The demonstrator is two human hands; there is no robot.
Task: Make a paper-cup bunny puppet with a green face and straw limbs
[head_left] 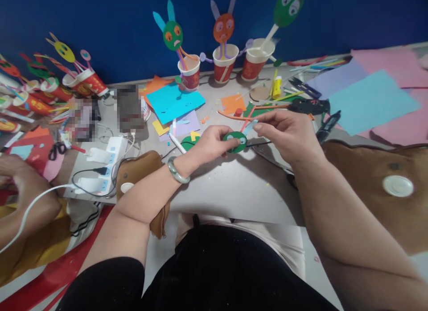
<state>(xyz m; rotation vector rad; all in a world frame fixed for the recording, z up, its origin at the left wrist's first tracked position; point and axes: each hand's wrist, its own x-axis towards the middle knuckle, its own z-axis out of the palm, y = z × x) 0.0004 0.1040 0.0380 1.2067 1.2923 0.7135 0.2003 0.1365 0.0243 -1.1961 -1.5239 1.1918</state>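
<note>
Low over the table, my left hand (217,143) pinches a green paper disc (234,136) that has pale eye pieces on it. A light blue paper strip (250,126) is between the thumb and fingers of my right hand (287,131), its lower end at the disc's upper right edge. Whether the strip is stuck to the disc I cannot tell. Under my left wrist lie another green paper piece (191,143) and a white pen (177,143). An orange paper square (233,104) and a red cap (238,112) lie just beyond the disc.
Red paper cups (223,65) with paper-faced figures stand along the blue wall. A glue stick (277,88), a hot glue gun (309,105) and coloured sheets (374,101) lie right. A power strip (113,161) with cables and brown bags (368,181) flank me. A co-worker's arm (26,195) is left.
</note>
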